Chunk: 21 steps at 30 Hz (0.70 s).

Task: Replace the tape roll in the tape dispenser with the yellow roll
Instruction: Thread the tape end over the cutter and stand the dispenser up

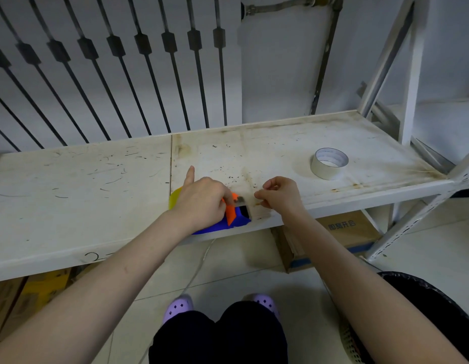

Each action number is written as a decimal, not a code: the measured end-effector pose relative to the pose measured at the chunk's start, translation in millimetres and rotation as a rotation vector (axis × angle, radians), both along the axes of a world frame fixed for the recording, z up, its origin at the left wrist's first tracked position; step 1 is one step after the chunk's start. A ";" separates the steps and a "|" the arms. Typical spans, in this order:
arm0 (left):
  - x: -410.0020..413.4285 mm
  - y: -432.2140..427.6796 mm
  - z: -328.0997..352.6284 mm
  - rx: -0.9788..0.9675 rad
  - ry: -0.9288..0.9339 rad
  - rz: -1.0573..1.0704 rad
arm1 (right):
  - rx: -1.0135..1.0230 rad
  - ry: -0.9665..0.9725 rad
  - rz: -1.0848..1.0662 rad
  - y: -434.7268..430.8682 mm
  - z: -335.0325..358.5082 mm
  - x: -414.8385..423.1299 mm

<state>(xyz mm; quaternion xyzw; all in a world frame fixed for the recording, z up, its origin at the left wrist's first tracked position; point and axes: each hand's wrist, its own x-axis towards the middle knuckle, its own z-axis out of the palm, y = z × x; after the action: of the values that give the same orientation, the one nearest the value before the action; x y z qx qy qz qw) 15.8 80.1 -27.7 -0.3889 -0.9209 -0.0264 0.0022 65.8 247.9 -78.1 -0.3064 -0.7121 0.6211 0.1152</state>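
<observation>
A blue tape dispenser (228, 225) with an orange flap lies at the front edge of the white shelf (83, 195). My left hand (202, 200) presses down on it, forefinger pointing away. A yellow roll (174, 198) shows at the hand's left side, mostly hidden under it. My right hand (279, 195) pinches the end of a translucent strip of tape (251, 206) that runs from the dispenser's front. A white tape roll (329, 163) stands alone on the shelf to the right.
Dark railing bars stand behind the shelf. A white metal rack upright (409, 101) rises at the right. A cardboard box (341, 237) sits on the floor under the shelf, and a black-lined bin (433, 311) is at the lower right.
</observation>
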 end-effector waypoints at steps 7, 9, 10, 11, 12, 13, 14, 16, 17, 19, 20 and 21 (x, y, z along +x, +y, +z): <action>2.1 0.6 3.1 -0.091 -0.014 -0.058 | 0.061 -0.166 0.108 1.4 9.4 5.6; 2.5 0.5 2.7 -0.101 -0.019 -0.071 | 0.068 -0.194 0.123 0.0 10.3 8.7; 1.9 0.1 2.4 -0.097 -0.034 -0.071 | 0.071 -0.204 0.131 -0.6 10.8 10.6; 1.1 -0.5 2.6 -0.091 -0.051 -0.072 | 0.074 -0.207 0.138 -1.5 11.2 12.5; 0.5 -1.2 3.0 -0.087 -0.068 -0.073 | 0.073 -0.203 0.144 -2.5 11.7 14.6; 0.2 -1.7 3.7 -0.085 -0.085 -0.076 | 0.069 -0.202 0.148 -3.3 11.7 16.4; 0.2 -1.7 4.3 -0.082 -0.103 -0.078 | 0.052 -0.209 0.157 -4.2 12.3 18.9; 0.4 -1.0 4.9 -0.073 -0.127 -0.084 | -0.124 -0.199 0.178 -6.5 13.4 23.5; 0.3 -0.5 5.1 -0.066 -0.130 -0.084 | -0.309 -0.169 0.186 -7.4 12.9 25.1; -1.1 -0.5 4.7 -0.050 -0.138 -0.078 | -0.704 -0.097 0.150 -9.5 10.1 28.9; -2.4 -1.1 4.5 -0.036 -0.151 -0.076 | -0.786 -0.073 0.128 -10.1 7.7 30.8; -3.9 -1.7 4.6 -0.018 -0.167 -0.076 | -0.790 -0.054 0.104 -10.5 4.8 31.8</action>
<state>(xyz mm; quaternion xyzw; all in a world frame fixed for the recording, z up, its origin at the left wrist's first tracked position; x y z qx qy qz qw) 12.0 78.4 -23.1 -0.4199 -0.9027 -0.0506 -0.0793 97.6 237.4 -73.3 -0.3067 -0.4357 0.8439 -0.0617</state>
